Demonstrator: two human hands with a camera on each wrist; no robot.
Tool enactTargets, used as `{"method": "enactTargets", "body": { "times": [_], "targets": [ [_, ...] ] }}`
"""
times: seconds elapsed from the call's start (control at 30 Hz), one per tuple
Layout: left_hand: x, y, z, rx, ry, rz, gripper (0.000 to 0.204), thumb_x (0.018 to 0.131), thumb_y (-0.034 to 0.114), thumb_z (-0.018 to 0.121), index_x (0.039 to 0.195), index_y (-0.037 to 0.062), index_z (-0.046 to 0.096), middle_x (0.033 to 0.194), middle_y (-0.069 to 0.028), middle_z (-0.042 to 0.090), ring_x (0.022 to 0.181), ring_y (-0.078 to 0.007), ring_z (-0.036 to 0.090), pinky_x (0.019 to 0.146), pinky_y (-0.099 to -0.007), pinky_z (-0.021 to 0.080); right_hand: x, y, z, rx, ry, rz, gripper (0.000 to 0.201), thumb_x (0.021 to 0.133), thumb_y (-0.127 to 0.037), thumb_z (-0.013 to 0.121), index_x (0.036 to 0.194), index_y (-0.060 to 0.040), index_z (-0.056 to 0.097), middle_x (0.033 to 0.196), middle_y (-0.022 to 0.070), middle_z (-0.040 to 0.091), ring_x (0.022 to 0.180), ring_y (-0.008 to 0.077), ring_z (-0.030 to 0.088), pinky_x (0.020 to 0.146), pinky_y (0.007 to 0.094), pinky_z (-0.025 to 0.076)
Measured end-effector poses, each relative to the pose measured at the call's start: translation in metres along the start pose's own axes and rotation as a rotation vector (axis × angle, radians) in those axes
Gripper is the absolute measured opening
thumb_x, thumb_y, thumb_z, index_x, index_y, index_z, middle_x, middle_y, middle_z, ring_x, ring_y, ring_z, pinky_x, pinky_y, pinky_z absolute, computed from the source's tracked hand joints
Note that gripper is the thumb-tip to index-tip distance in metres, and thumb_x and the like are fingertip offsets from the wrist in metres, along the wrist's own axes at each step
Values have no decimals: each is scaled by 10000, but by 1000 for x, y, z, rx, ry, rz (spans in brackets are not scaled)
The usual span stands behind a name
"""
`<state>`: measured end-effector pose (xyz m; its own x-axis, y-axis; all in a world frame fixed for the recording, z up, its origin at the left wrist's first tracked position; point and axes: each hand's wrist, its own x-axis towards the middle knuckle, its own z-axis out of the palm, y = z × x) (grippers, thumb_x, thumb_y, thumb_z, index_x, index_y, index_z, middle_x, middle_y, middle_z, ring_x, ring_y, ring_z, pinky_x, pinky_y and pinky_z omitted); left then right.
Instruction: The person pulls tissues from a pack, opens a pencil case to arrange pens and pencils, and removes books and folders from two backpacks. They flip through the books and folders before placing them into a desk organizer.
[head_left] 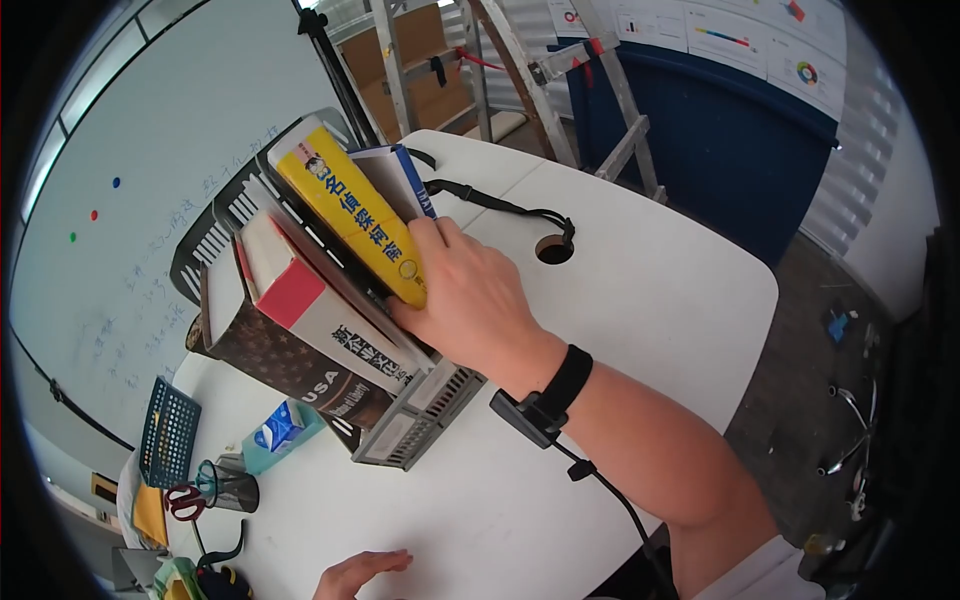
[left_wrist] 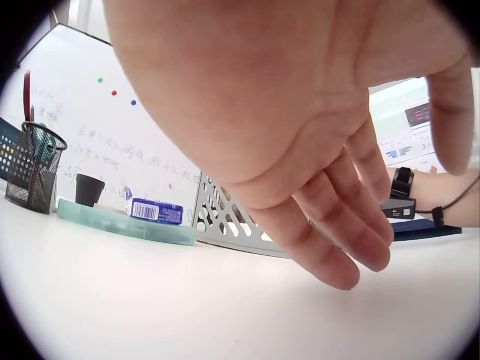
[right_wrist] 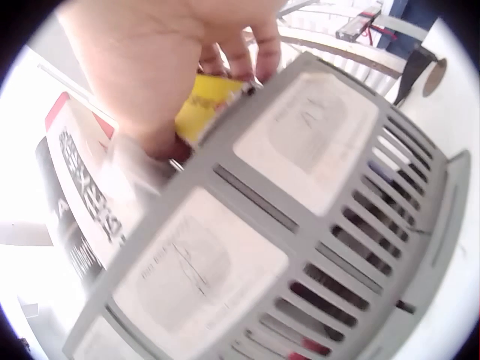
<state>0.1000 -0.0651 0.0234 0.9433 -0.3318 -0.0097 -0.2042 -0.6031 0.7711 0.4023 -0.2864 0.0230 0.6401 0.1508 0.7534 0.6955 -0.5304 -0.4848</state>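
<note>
My right hand (head_left: 470, 300) (right_wrist: 161, 60) grips the lower end of a yellow book (head_left: 350, 215) (right_wrist: 206, 105), thumb on one side and fingers on the other. That book stands tilted in a grey slotted rack (head_left: 415, 425) (right_wrist: 300, 142), among a blue-edged book (head_left: 400, 180), a white book with a red band (head_left: 330, 315) and a dark book marked USA (head_left: 290, 355). My left hand (head_left: 362, 577) (left_wrist: 300, 142) is low over the white table near its front edge, fingers loosely extended, holding nothing.
Left of the rack are a teal tray (head_left: 268, 455) with a blue-and-white packet (head_left: 282, 428), a mesh cup (head_left: 232, 490) with scissors (head_left: 185, 502), and a dark basket (head_left: 170, 435). A black strap (head_left: 490, 200) lies beyond, beside a round table hole (head_left: 553, 250).
</note>
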Motion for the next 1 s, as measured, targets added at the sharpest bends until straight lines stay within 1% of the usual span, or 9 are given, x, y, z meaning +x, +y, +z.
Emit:
{"method": "enactTargets", "body": {
  "times": [0.17,0.33,0.4,0.43,0.5,0.53,0.7,0.83,1.0],
  "targets": [
    [-3,1,-1,24,3,-38,652,769,-106,736,1412,-32,649,1321,-254,725,1197,-398,718,1010,-480,578,-15,-1,10,75,92,48,553,790,-248,895,1160,-15,557,1079,184,659,932,388,699,774,473,576],
    [-3,4,-2,33,0,-66,636,778,-103,742,1404,-22,663,1324,-248,727,1184,-400,725,1002,-475,583,2,-2,-10,-127,-273,110,612,816,-263,912,1233,3,552,1167,176,627,1114,347,661,870,452,597],
    [-6,1,-3,40,8,-50,662,785,-100,745,1433,-4,648,1333,-248,724,1187,-405,723,999,-483,586,17,-4,-25,23,12,100,641,854,-294,893,1305,26,568,1243,207,624,1213,375,628,974,458,580],
    [-8,-2,-3,52,5,-29,688,792,-97,747,1462,13,632,1343,-248,722,1191,-410,722,996,-491,589,26,0,-26,24,5,98,641,854,-294,893,1305,26,568,1243,207,624,1213,375,628,974,458,580],
    [-12,-12,0,36,24,16,732,800,-93,749,1504,43,601,1357,-250,716,1193,-416,721,989,-504,593,44,9,-27,165,358,-120,628,880,-276,864,1374,2,593,1289,212,625,1292,405,591,1090,468,528],
    [-13,-14,0,25,39,64,777,808,-89,751,1545,73,570,1371,-251,710,1195,-423,719,982,-517,596,52,10,-25,166,359,-118,628,880,-276,864,1374,2,593,1289,212,625,1292,405,591,1090,468,528],
    [-16,-8,-7,55,16,60,844,820,-83,749,1604,120,510,1399,-254,697,1187,-437,719,970,-536,599,74,16,-5,89,41,-377,488,903,-134,794,1359,-42,647,1313,147,642,1334,397,567,1123,478,499],
    [-28,-12,-7,31,76,43,774,811,-84,745,1547,72,563,1369,-254,711,1185,-434,717,988,-525,589,57,-3,-39,155,-147,-192,528,898,-67,757,1408,-84,617,1372,172,639,1240,388,653,1038,448,546],
    [-29,-1,-12,44,78,-53,663,796,-69,741,1446,-5,629,1328,-252,725,1180,-421,718,998,-494,580,64,2,-30,158,-69,-284,685,890,-92,816,1524,-98,557,1356,157,644,1203,383,667,1007,443,561]
  ]
}}
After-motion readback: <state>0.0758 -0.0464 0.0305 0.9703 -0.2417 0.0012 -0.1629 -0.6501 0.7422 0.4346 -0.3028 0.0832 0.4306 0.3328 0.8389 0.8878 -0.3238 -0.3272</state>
